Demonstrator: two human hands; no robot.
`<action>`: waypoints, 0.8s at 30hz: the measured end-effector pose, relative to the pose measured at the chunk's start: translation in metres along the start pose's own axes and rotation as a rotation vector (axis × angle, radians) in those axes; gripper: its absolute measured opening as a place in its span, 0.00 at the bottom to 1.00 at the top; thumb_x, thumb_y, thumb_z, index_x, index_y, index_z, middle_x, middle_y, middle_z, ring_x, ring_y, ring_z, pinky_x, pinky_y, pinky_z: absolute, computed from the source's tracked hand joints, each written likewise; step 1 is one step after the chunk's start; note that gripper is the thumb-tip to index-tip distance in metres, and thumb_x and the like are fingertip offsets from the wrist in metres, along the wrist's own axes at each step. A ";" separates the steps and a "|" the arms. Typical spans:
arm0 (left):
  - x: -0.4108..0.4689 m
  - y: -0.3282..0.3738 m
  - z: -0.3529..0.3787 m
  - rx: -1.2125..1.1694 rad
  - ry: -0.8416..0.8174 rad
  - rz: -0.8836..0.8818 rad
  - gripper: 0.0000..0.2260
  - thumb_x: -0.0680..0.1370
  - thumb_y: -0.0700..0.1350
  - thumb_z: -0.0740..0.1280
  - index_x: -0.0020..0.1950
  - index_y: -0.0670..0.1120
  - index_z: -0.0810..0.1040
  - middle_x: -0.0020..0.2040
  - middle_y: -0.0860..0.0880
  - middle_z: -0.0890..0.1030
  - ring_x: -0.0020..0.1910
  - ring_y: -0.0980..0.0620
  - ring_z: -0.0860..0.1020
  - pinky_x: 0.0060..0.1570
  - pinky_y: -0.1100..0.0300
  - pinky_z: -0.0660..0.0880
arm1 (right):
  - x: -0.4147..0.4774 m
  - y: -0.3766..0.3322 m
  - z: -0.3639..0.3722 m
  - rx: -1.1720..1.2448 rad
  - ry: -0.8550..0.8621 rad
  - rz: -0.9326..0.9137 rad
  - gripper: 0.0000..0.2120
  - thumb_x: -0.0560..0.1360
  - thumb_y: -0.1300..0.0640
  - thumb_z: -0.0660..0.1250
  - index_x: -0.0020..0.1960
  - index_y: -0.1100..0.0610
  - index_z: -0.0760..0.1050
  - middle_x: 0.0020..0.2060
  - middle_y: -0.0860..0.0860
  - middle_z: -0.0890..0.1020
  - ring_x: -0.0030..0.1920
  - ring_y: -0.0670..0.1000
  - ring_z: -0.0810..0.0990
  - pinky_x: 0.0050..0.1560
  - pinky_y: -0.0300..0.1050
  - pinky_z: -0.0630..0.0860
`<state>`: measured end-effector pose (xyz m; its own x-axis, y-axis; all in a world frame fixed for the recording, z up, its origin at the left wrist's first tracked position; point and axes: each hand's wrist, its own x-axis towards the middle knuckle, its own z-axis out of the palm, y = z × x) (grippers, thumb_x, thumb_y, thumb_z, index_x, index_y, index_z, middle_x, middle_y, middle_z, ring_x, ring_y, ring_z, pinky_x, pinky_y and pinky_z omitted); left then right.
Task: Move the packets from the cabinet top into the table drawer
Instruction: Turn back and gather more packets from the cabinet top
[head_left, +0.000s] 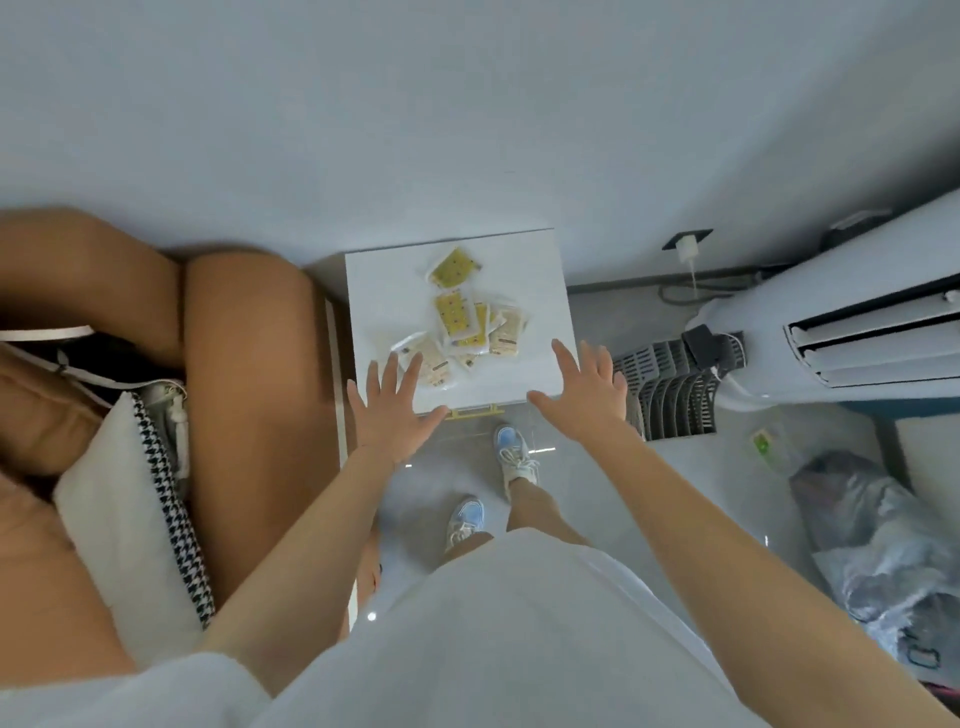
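Several packets lie in a loose pile on the white cabinet top (530, 291). One yellow packet (453, 268) sits apart at the back. Another yellow packet (453, 313) and a pale packet (508, 335) overlap in the middle, and a pale packet (434, 364) lies nearest the front. My left hand (387, 410) hovers open at the cabinet's front left corner, fingers spread, close to that nearest packet. My right hand (584, 392) is open at the front right corner, holding nothing. No table drawer is in view.
A brown sofa (244, 374) with a white houndstooth cushion (135, 519) stands tight against the cabinet's left. A standing air conditioner (841, 332), a grey basket (670, 389) and plastic bags (878, 545) fill the right. My feet (511, 457) stand on grey floor before the cabinet.
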<state>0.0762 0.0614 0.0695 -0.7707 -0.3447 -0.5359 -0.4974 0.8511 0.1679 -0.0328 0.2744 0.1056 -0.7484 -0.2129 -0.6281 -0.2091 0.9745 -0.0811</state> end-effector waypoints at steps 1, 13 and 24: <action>0.007 0.001 0.001 -0.013 -0.011 -0.027 0.35 0.77 0.64 0.57 0.77 0.57 0.45 0.79 0.49 0.45 0.77 0.45 0.43 0.72 0.41 0.40 | 0.012 -0.002 -0.004 0.003 -0.019 -0.007 0.36 0.77 0.36 0.55 0.78 0.46 0.42 0.78 0.54 0.47 0.77 0.58 0.42 0.73 0.58 0.51; 0.096 -0.013 0.027 -0.119 -0.058 -0.175 0.35 0.77 0.63 0.57 0.78 0.56 0.43 0.79 0.48 0.45 0.77 0.44 0.42 0.73 0.41 0.40 | 0.139 -0.031 -0.004 -0.017 -0.092 -0.117 0.36 0.77 0.37 0.56 0.78 0.48 0.45 0.78 0.54 0.50 0.77 0.58 0.46 0.73 0.58 0.56; 0.181 -0.037 0.130 -0.241 -0.109 -0.311 0.44 0.71 0.65 0.66 0.77 0.53 0.44 0.77 0.43 0.50 0.75 0.40 0.53 0.69 0.40 0.57 | 0.240 -0.036 0.098 0.302 -0.140 0.146 0.40 0.74 0.38 0.64 0.77 0.51 0.50 0.74 0.55 0.61 0.73 0.58 0.60 0.67 0.59 0.64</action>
<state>0.0069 0.0195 -0.1412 -0.5288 -0.5156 -0.6742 -0.7890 0.5913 0.1666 -0.1435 0.1946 -0.1180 -0.6587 -0.0788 -0.7483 0.1047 0.9752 -0.1948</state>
